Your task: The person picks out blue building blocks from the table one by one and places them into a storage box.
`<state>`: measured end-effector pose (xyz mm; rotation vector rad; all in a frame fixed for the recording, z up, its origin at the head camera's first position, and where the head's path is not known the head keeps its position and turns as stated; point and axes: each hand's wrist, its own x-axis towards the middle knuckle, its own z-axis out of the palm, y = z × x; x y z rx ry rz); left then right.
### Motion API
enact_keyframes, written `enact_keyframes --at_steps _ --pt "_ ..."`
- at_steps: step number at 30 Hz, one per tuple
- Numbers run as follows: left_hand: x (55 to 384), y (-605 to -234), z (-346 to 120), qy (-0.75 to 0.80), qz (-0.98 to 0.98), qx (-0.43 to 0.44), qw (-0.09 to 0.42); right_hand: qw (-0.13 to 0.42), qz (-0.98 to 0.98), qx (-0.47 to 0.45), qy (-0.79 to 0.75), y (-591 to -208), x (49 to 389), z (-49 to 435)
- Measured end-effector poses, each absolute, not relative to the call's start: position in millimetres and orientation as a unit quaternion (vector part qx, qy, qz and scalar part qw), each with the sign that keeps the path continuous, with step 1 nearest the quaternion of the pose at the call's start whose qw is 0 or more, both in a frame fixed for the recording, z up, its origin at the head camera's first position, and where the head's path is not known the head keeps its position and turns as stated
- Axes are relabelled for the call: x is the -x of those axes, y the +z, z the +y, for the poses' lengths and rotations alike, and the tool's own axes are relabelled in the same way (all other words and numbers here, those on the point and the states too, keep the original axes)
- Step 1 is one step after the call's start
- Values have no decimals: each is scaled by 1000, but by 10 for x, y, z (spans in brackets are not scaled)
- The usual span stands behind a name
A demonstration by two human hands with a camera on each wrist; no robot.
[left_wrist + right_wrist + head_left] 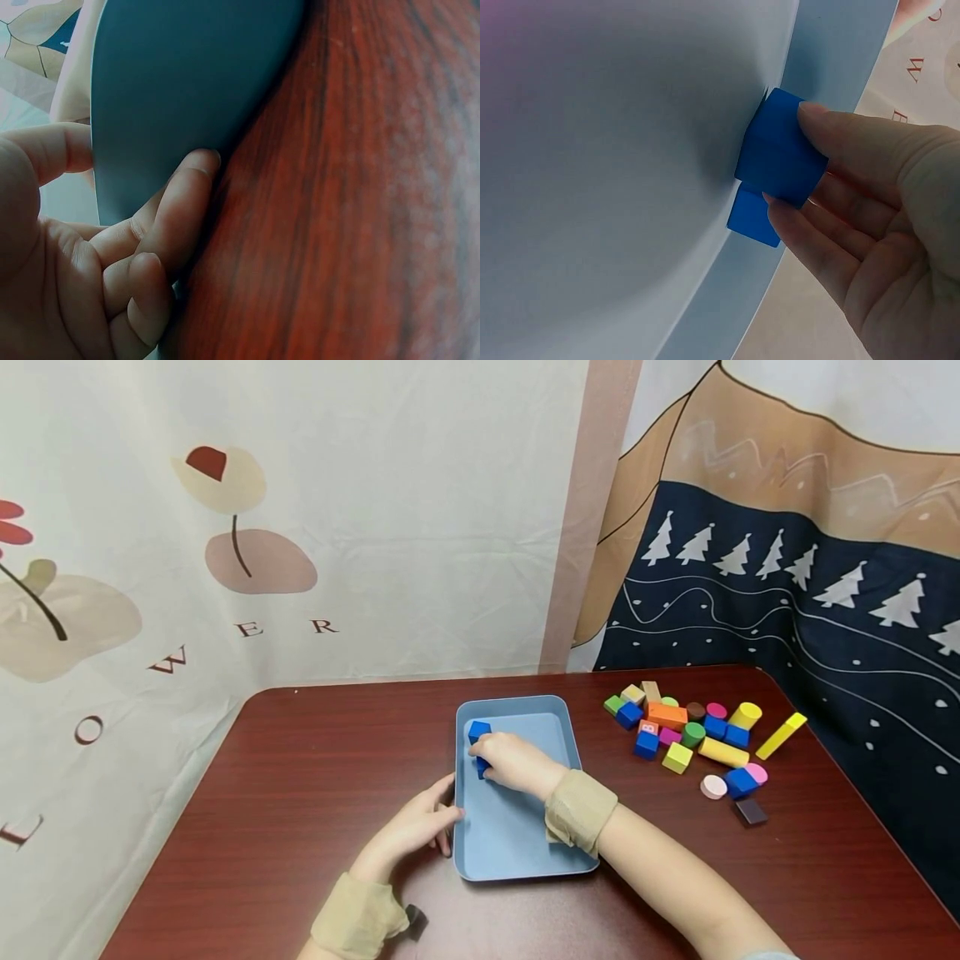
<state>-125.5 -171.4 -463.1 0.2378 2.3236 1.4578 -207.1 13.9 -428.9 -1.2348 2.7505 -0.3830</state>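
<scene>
A light blue tray [517,843] lies on the dark red wooden table. My left hand [416,818] pinches its left side; the left wrist view shows the thumb over the rim and fingers against the outer wall [180,90]. Inside the tray, my right hand [517,764] holds a blue block [780,146] between thumb and fingers, beside the left wall. A second blue block [754,217] sits just past it along the same wall, close to the fingertips. From the head view, the right fingers partly cover the held block.
Right of the tray lies a loose group of colored blocks, including an orange block [667,716], a yellow cylinder [723,752], a green cylinder [693,734] and a dark brown block [751,812]. Printed curtains [420,527] hang behind the table [322,760].
</scene>
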Motion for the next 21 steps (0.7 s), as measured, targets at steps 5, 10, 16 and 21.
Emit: enact_keyframes --at_steps 5,10,16,21 --pt "1257 -4638 -1718 516 830 -89 193 58 906 401 -124 -4302 2074 129" --pt "1257 -4632 -1719 514 830 -90 197 60 906 400 -126 -4296 2066 132" --pt "1266 -4631 -1717 514 830 -92 197 54 905 405 -121 -4277 2061 133" --pt "1270 -4637 -1719 512 831 -90 197 56 904 408 -115 -4288 2070 127"
